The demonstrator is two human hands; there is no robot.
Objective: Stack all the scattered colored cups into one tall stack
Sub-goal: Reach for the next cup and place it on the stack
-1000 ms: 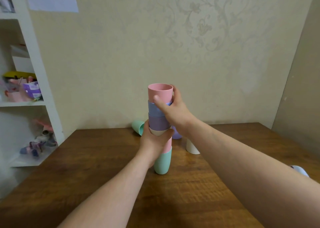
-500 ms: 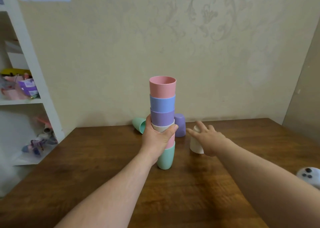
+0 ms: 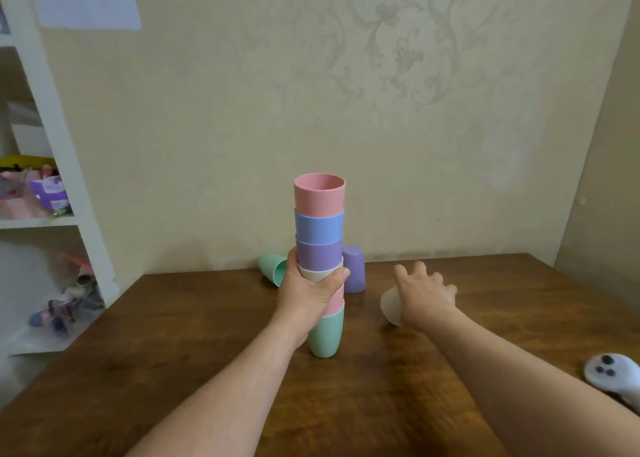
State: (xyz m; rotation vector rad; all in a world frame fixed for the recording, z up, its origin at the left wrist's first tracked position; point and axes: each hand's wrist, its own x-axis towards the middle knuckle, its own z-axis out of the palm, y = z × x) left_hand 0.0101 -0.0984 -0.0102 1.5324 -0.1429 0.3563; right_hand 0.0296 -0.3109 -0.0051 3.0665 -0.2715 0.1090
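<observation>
Your left hand (image 3: 313, 292) is wrapped around the middle of the tall stack of nested plastic cups (image 3: 320, 266), thumb across the front over the cream cup, fingers round the back. The stack stands upright on the brown wooden worktop (image 3: 207, 335), near its middle. From the bottom up it reads mint green, pink, cream, purple, blue and pink, with the open mouth of the top pink cup facing up.

Your right hand (image 3: 424, 295) is to the right of the stack, apart from it, with fingers spread and slightly blurred. It lies over a cream plastic cup (image 3: 391, 306) that is tilted on its side, wide mouth toward the stack. The hand covers the far part of that cup, and you cannot tell whether the fingers actually grip it or only touch it.

Behind the stack, a purple plastic cup (image 3: 355, 269) stands upside down near the wall, just right of the stack. A mint green plastic cup (image 3: 273, 268) lies on its side behind your left hand, mouth toward you.

At the right edge of the worktop rests a white handheld controller with dark buttons (image 3: 611, 373). A white shelf unit (image 3: 65, 186) stands on the left, holding mixed small items.
</observation>
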